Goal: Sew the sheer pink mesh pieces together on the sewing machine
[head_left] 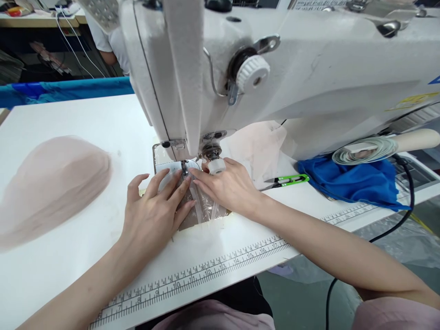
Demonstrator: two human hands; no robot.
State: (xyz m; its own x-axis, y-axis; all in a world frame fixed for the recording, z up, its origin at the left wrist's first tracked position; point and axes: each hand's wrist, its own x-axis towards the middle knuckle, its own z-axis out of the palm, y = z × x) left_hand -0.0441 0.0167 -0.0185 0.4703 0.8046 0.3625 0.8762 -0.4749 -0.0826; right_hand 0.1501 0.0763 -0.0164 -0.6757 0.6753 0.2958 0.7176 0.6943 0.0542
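A sewing machine's presser foot (184, 167) stands over the needle plate, with a narrow sheer strip of fabric (196, 201) running toward me from it. My left hand (154, 208) lies just left of the foot, fingers spread, fingertips resting at the plate and the strip's edge. To the right, my right hand (232, 185) has thumb and fingers drawn together at the sheer fabric beside the foot. Part of those fingers is hidden behind the machine's white knob (217, 166). Pale pink sheer fabric (256, 149) lies behind my right hand, under the machine arm.
Another sheer pink piece (65, 183) lies on the white table at left. Green thread snips (290, 180), a blue cloth (354, 181) and a coiled pale cord (360, 150) sit at right. A printed ruler (206, 272) follows the front edge. Another person's sleeve (115, 46) shows behind.
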